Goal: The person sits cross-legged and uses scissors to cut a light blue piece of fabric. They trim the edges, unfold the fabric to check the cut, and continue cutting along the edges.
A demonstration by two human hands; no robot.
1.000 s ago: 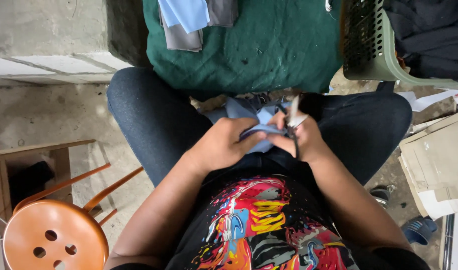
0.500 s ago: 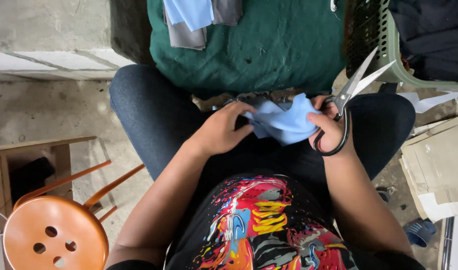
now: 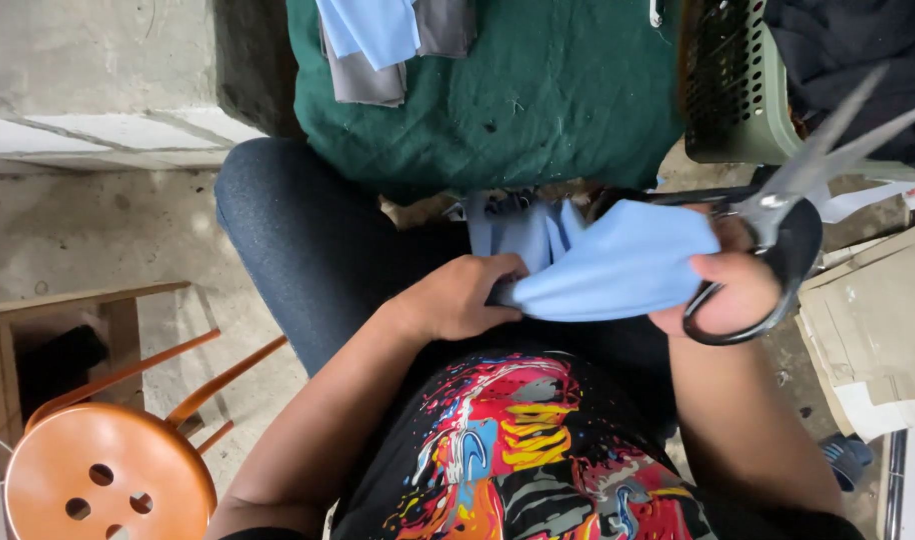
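Seated person, lap in view; left hand (image 3: 468,300) pinches one end of a light blue fabric piece (image 3: 618,265) over the thighs; right hand (image 3: 728,290) grips its other end, fingers through the black handles of large steel scissors (image 3: 788,210), blades slightly parted, pointing up-right. Orange round metal stool (image 3: 108,475) at lower left; beyond the knees, a dark green cloth-covered surface (image 3: 538,100) with folded blue and grey cloth (image 3: 388,40); green perforated plastic basket (image 3: 728,90) at right.
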